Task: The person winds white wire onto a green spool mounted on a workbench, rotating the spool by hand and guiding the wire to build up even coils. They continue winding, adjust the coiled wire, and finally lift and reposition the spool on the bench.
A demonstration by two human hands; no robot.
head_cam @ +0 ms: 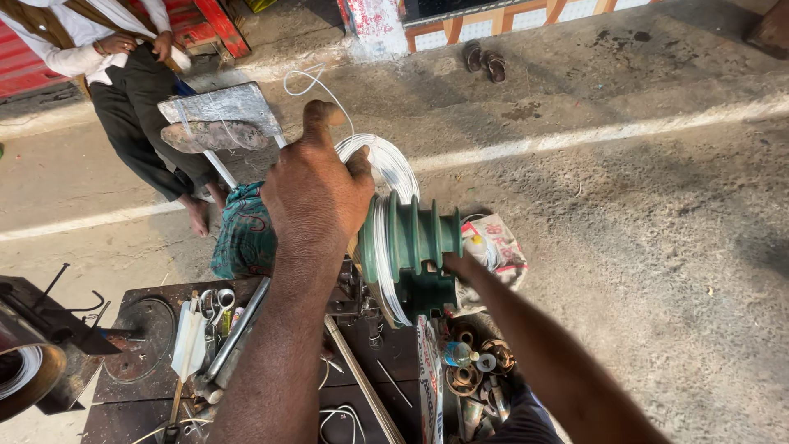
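Left hand (316, 193) grasps white wire (386, 164) on the green former (415, 247); right hand hidden behind former, grip indeterminate; bench (140, 395) near left holds scissors (215, 302).

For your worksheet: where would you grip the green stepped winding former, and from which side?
Probably grip the green stepped former around a raised rib on its bare right end, coming from the right. The white wire coil and left hand crowd the left end, while the right hand reaches in underneath.

open pavement (657, 247) right of the green former (415, 247), cluttered workbench (148, 395) below, bystander (123, 90) upper left
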